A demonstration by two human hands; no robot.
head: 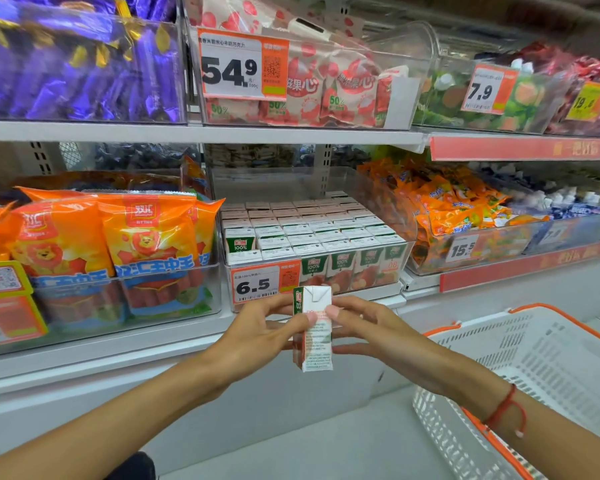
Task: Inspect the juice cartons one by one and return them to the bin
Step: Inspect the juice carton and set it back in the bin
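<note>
**Carton held in both hands, in front of the bin**

Head view: one juice carton [313,329] upright, held up in front of the shelf edge, below the clear bin [406,252]. Left hand [267,332] pinches its left side, thumb across the printed face, fingers behind. Right hand [364,329] closed on the right side, thumb tip touching the face near the top, other fingers wrapping below. Carton's folded top flap and small-print panel face the camera. Bin holds tight rows of same cartons [309,230]; price tag "6.5" [255,285] on its front wall. Orange sausage packs [146,237] in the bin to the left. White basket with orange rim [534,368] at lower right, red string on right wrist [506,407].
</note>
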